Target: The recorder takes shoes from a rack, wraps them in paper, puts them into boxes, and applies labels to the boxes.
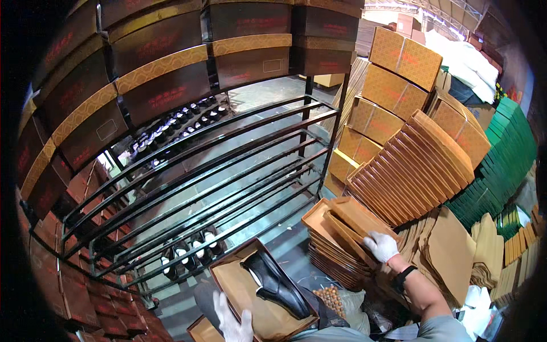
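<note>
My left hand (231, 320), in a white glove, is at the left edge of an open brown shoe box (285, 332). Its fingers are stretched and apart, with the thumb on the box's inner side. Tan paper (242, 285) lines the box, and a black leather shoe (276, 285) lies on it. To the right, my gloved right hand (382, 246) closes on the edge of a brown box lid (364, 219). That lid sits tilted on a stack of nested brown lids (336, 265). The fingertips on its far side are partly hidden.
A black metal rack (228, 148) stands ahead, with patterned boxes (165, 91) on top and black shoes (194, 253) low down. At right are leaning brown trays (410, 171), orange cartons (404, 57), green folded card (501, 154) and flat brown sheets (447, 251). Reddish boxes (62, 279) line the left.
</note>
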Tool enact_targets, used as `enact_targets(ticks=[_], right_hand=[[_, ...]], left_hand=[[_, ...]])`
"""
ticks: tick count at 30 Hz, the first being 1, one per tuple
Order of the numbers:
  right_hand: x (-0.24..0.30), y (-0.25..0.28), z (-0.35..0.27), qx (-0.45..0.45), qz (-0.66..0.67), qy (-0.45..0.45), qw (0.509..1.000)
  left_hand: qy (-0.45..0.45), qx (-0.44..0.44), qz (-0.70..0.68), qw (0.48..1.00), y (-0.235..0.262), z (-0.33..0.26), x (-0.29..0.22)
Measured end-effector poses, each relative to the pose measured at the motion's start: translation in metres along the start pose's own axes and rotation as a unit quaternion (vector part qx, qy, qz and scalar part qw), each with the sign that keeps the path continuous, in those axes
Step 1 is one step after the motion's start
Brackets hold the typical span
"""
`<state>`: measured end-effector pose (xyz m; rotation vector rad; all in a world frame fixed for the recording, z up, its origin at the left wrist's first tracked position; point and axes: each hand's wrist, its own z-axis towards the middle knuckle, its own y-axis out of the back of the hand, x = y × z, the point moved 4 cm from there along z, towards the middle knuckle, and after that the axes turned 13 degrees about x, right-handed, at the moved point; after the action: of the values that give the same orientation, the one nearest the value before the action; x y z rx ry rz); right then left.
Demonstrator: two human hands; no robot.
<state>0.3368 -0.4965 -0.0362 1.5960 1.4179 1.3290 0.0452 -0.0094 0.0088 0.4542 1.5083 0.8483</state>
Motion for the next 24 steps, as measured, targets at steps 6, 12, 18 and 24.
enact_targets(ticks=[6, 12, 18, 24], right_hand=[[0.015, 0.002, 0.0, -0.276, -0.123, 0.124, 0.945], [0.109, 0.067, -0.041, -0.089, 0.611, 0.191, 0.763], [0.236, -0.071, -0.119, 0.17, 0.21, 0.302, 0.914], [0.324, -0.038, -0.022, 0.26, 0.453, 0.391, 0.758]], left_hand=[[0.066, 0.018, -0.221, 0.973, -0.05, -0.059, 0.012], [0.145, 0.07, -0.37, 0.915, -0.066, -0.1, 0.034], [0.047, 0.021, -0.476, 0.878, -0.059, -0.074, -0.009], [0.074, 0.043, -0.507, 0.858, -0.037, 0.048, 0.075]])
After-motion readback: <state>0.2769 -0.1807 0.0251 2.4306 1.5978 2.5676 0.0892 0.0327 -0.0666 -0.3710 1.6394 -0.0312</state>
